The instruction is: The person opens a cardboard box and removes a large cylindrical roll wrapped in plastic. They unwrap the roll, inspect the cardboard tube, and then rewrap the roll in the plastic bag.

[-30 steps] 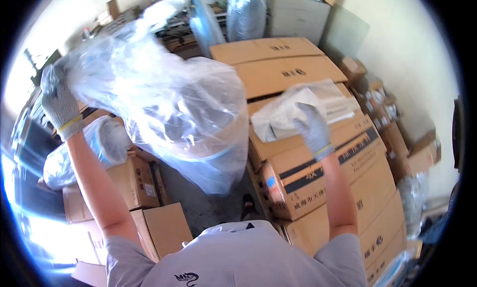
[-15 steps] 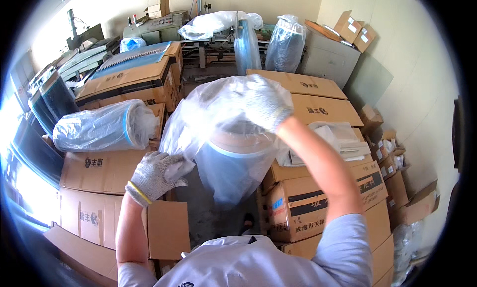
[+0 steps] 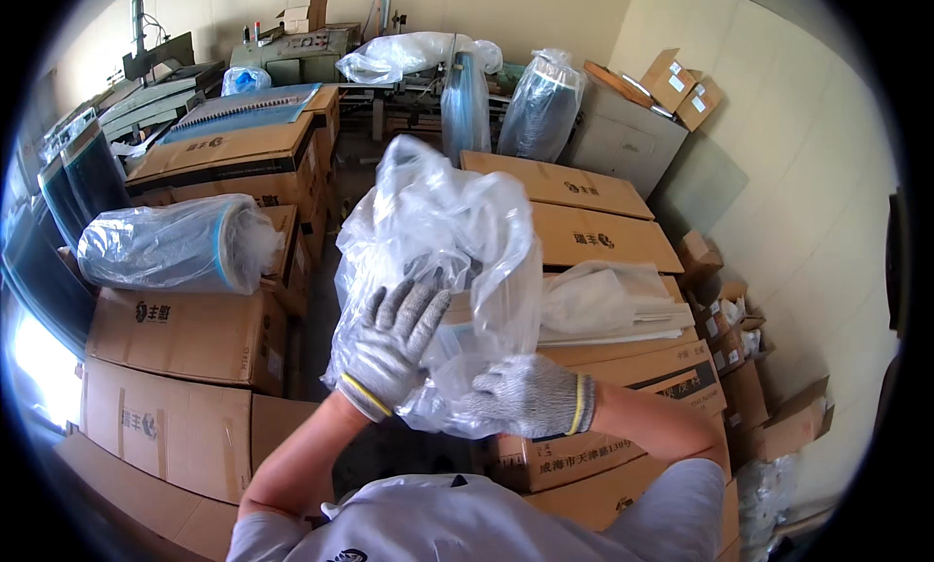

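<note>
Head view: clear plastic beneath left fingers.

A plastic-wrapped roll lies on cardboard cartons at left; farther back, an upright wrapped cylinder stands beside a grey cabinet.

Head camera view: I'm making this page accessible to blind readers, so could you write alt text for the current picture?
Crumpled clear plastic film fills the centre, with a gloved left hand spread over it and a gloved right hand curled at its lower edge. Cardboard boxes flank it on both sides; a plastic-wrapped roll lies at left.
</note>
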The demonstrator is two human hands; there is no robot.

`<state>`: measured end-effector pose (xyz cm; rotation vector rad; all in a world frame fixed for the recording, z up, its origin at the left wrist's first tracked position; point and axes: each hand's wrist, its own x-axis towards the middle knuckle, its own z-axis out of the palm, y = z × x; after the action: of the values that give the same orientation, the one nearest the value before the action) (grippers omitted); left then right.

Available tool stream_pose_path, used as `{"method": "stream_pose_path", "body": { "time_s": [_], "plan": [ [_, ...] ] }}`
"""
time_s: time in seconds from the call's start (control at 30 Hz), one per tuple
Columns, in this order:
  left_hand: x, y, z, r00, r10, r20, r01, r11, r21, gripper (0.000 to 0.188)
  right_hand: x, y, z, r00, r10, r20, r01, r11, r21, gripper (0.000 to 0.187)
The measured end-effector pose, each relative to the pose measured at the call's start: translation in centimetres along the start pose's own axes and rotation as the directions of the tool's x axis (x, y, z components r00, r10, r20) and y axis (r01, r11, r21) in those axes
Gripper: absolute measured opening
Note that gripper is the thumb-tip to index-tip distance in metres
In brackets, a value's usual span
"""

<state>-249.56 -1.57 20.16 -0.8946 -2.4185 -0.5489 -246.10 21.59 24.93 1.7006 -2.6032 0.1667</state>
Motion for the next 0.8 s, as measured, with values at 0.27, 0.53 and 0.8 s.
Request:
{"method": "stream_pose_path", "body": {
  "time_s": [0.27, 0.53, 0.8],
  "plan": [
    [-2.3, -2.2, 0.9, 0.958, 0.156, 0.24, -0.168, 0.985, 0.031, 0.018, 1.0, 6.0, -3.5, 0.968, 0.048, -0.245, 0.084, 0.861, 0.502, 0.061],
    [-11.4, -3.1, 2.0, 0.933, -0.285, 0.222, 0.333, 0.916, -0.223, 0.037, 10.8, 14.9, -2.3, 0.808, 0.496, -0.317, -0.587, 0.724, -0.363, 0.077],
    [-12.0, 3.2, -3.8, 0.892, -0.426, -0.15, 0.41, 0.903, -0.128, 0.079, 7.0, 17.4, -7.4, 0.718, 0.011, -0.696, -0.308, 0.902, -0.303, 0.02]
  ]
}}
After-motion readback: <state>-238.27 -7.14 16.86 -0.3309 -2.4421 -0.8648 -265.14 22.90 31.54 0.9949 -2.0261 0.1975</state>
